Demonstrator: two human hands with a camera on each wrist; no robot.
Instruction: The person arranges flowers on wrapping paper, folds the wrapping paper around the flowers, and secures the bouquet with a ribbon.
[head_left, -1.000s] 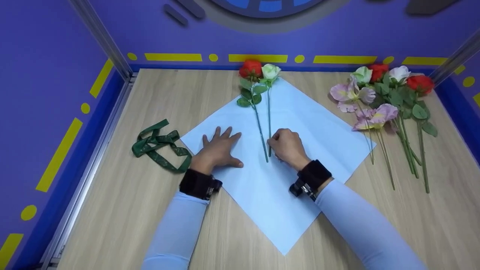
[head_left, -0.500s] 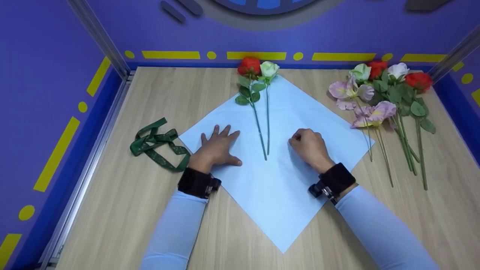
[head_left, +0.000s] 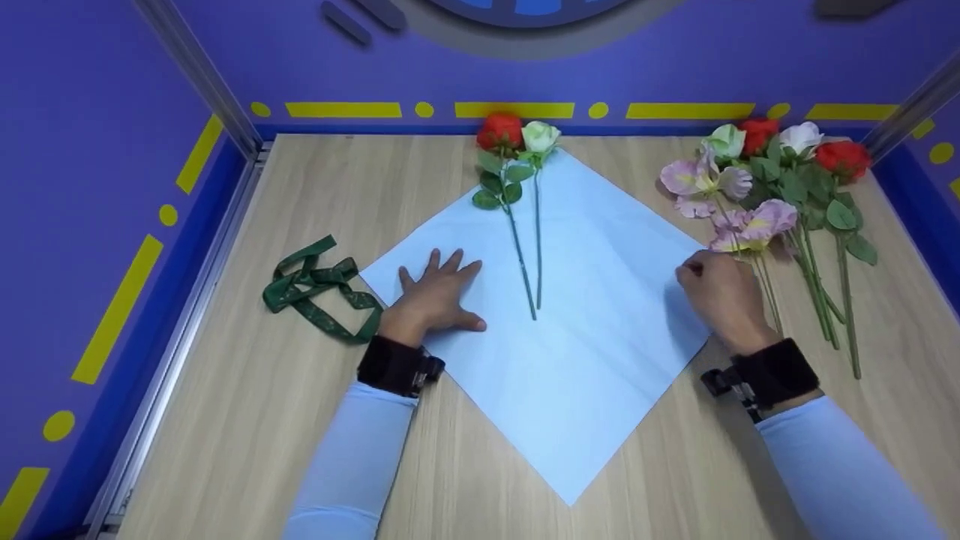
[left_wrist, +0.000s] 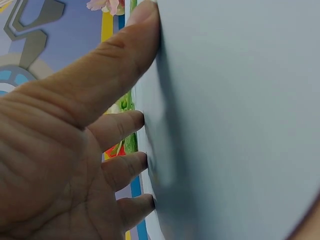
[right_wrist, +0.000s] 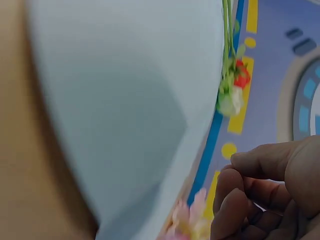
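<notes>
My left hand (head_left: 433,300) rests with spread fingers on the left part of a pale blue square sheet (head_left: 600,375), its fingertips touching the surface in the left wrist view. My right hand (head_left: 724,300) is over the sheet's right corner, fingers curled and thumb tip against the index finger. Nothing shows between them in the right wrist view. A red rose (head_left: 500,133) and a white-green rose (head_left: 541,137) lie side by side on the sheet, stems toward me. Nearest the right hand is a pink-purple flower (head_left: 757,223), its stem partly hidden behind the hand.
More flowers lie at the back right: another pink-purple flower (head_left: 703,182), a red rose (head_left: 843,160), a white rose (head_left: 800,138) and others. A crumpled green ribbon (head_left: 319,289) lies left of the sheet on the wooden table (head_left: 247,435). Purple walls (head_left: 375,75) border the back and sides.
My right hand has let go of the white-green rose's stem and moved right across the sheet to the pink-purple flowers. The left hand stays in place.
</notes>
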